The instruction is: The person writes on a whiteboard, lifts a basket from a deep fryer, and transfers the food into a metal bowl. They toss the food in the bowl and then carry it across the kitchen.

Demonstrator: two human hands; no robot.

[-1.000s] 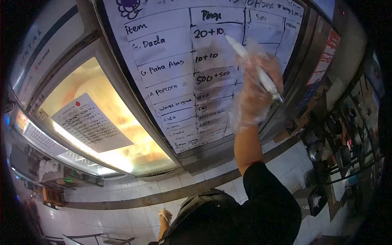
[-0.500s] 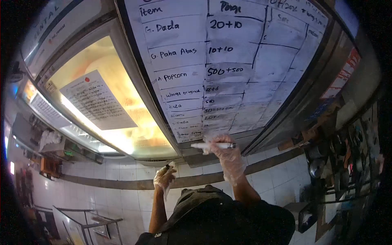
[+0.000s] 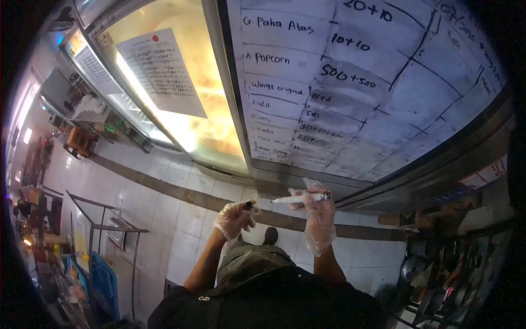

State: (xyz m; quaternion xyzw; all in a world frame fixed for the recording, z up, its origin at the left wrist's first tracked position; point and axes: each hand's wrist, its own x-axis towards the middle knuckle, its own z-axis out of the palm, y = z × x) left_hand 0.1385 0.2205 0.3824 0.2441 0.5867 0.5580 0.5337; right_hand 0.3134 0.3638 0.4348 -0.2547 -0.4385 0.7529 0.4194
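In the head view, the plastic-gloved right hand point(image 3: 319, 216) is clamped on a white marker pen point(image 3: 300, 198), its bare nib facing the left hand. The gloved left hand point(image 3: 234, 218) is closed on a small black cap point(image 3: 248, 206), apart from the nib with a narrow open gap between. Past both grips runs the lower edge of the written whiteboard point(image 3: 405, 109), touching neither. Tiled floor point(image 3: 183, 216) lies open left of the left grip. Up-left of it stands a lit glass-door cabinet point(image 3: 213, 82), contents too blurred to tell; down-left is a blue crate point(image 3: 104, 282), its contents unclear.
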